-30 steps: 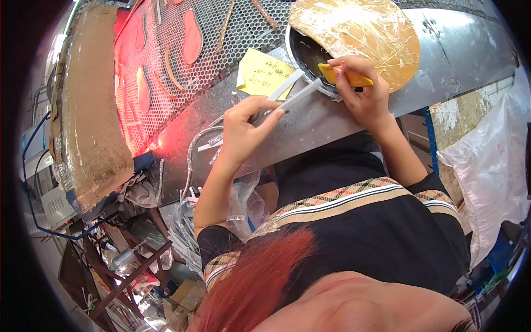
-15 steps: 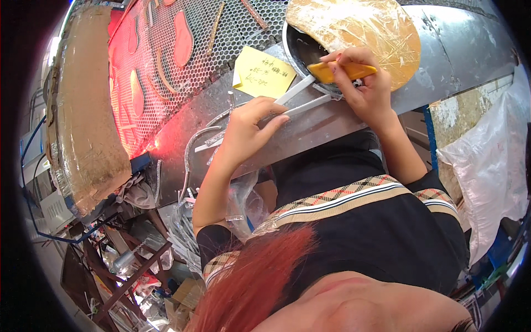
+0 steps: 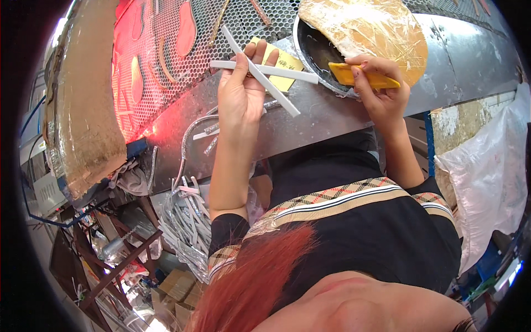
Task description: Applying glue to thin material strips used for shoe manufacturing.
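My left hand [image 3: 241,98] is turned palm up and pinches two pale strips [image 3: 286,72] that cross each other between thumb and fingers. A yellow sticky note [image 3: 284,84] lies partly hidden behind them on the metal ledge. In my right hand [image 3: 387,95] is a flat yellow scraper [image 3: 344,73], its edge over the near rim of a round bowl [image 3: 303,52]. Dark inside, the bowl is partly covered by a tan board [image 3: 406,55] wrapped in clear film with white smears.
Beyond the sloping metal ledge [image 3: 451,58] runs a perforated mesh belt [image 3: 238,25] with insoles [image 3: 187,30] and strips, lit red at left. Loose strips [image 3: 207,133] lie on the ledge. Below my left arm hangs a heap of strips [image 3: 188,227]. A white plastic sack [image 3: 489,171] is at right.
My left hand has rotated palm up and lifted the strips away from the bowl, so they now cross. My right hand has shifted slightly right and nearer with the scraper.
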A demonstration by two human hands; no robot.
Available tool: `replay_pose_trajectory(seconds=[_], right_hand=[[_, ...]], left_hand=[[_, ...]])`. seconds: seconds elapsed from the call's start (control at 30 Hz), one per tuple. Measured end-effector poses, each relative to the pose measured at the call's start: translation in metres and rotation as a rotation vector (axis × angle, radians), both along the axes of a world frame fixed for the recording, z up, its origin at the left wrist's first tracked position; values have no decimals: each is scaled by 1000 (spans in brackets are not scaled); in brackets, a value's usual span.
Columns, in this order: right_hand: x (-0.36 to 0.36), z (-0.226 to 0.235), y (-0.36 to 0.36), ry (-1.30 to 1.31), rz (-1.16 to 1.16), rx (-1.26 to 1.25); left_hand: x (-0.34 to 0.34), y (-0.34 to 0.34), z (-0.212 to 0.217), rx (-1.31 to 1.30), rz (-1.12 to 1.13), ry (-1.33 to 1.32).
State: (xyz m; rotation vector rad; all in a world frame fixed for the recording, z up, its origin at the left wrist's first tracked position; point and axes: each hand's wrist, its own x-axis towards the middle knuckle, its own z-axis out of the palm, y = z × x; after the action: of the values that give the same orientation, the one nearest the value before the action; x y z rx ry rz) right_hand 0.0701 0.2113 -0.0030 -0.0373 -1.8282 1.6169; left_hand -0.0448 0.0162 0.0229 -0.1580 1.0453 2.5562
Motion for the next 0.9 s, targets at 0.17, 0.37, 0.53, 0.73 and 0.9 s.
replay_pose_trajectory(seconds=[0.17,0.37,0.53,0.73,0.9], right_hand=[[-2,0,7,-53,69,274],[-6,-2,-16,181,-18,-59],[-15,-1,-20,24,-23,92],[-19,2,-5,-104,-86,227],[-13,2,-1,-156,-8,285]], left_hand=[[8,6,-14,23,108,-75],[25,19,-14,-100,242,141],[28,24,-21,-178,270,267],[32,27,-16,-166,313,342],[25,40,-20,-170,451,459]])
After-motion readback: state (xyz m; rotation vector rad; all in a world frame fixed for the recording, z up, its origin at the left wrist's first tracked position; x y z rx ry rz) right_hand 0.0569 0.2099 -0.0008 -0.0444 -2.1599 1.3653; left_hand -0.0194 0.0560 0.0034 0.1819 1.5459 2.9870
